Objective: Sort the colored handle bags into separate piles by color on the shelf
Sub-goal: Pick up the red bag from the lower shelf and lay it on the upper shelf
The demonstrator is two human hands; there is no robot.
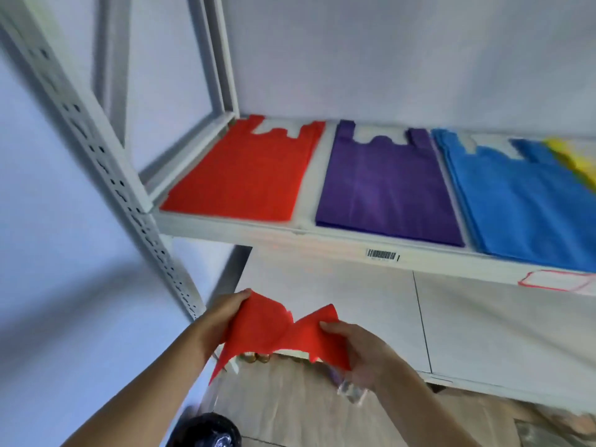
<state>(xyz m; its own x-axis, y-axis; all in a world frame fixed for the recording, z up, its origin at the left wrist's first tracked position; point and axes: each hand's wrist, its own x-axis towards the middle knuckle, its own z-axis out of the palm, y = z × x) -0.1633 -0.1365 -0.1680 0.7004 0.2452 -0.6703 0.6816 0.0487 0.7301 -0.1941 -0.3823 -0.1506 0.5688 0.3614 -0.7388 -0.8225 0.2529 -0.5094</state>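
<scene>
Both hands hold a red handle bag below the front edge of the white shelf. My left hand grips its left side and my right hand pinches its right side, thumb on top. On the shelf lie a red pile at the left, a purple pile in the middle, a blue pile to the right, and a yellow bag at the far right, partly over the blue one. The held bag is crumpled and sags between my hands.
A perforated grey upright post stands at the left of the shelf. A lower white shelf board lies beneath. A black bag sits on the wood-pattern floor. A barcode label is on the shelf's front edge.
</scene>
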